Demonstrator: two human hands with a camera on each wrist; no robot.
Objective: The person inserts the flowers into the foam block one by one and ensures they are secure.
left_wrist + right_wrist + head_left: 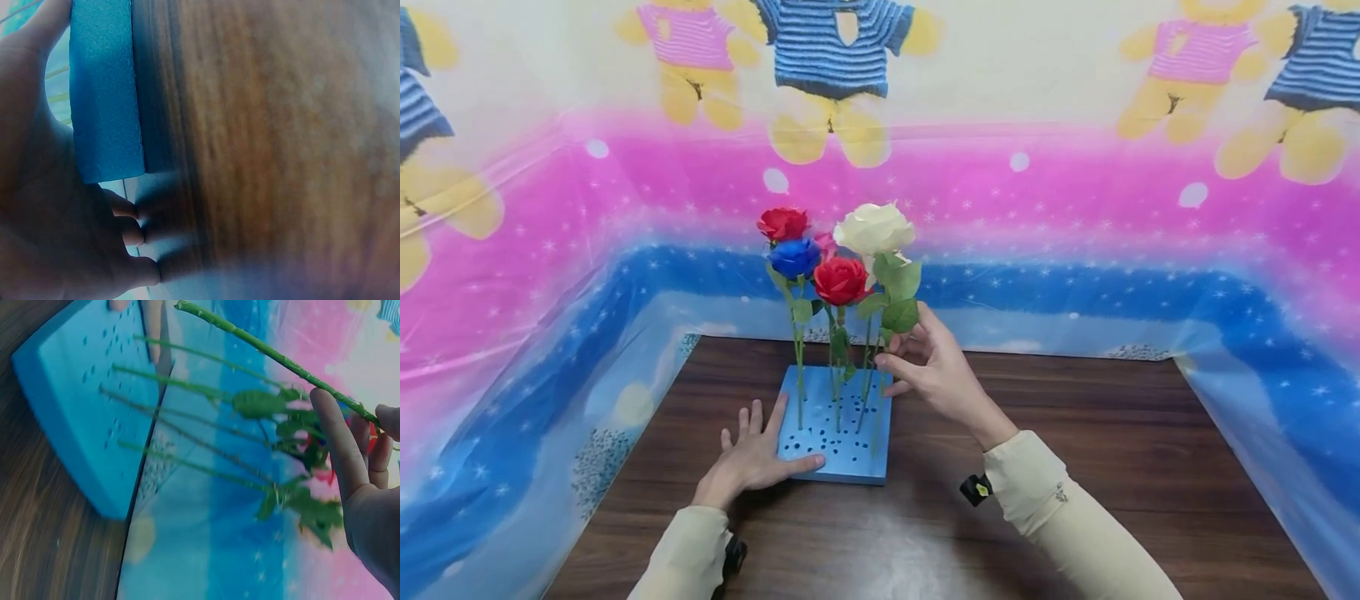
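A blue foam-like block (793,442), its top dotted with small holes, sits on the table with several artificial roses upright in it. Among these are a red rose (841,280) in front, a blue rose (795,258) and another red rose (782,223) behind. With thumb and fingers my right hand (946,379) pinches the stem (275,356) of what looks like the large white rose (874,227); the stem's lower end hangs free above the block. My left hand (748,454) rests at the block's left front corner, fingers spread, thumb on the top edge.
The brown wood-grain table (1060,467) extends around the block. Behind and at both sides hangs a printed cloth (1037,292) with bears, meeting the table's back edge. Leaves and stems crowd together above the block.
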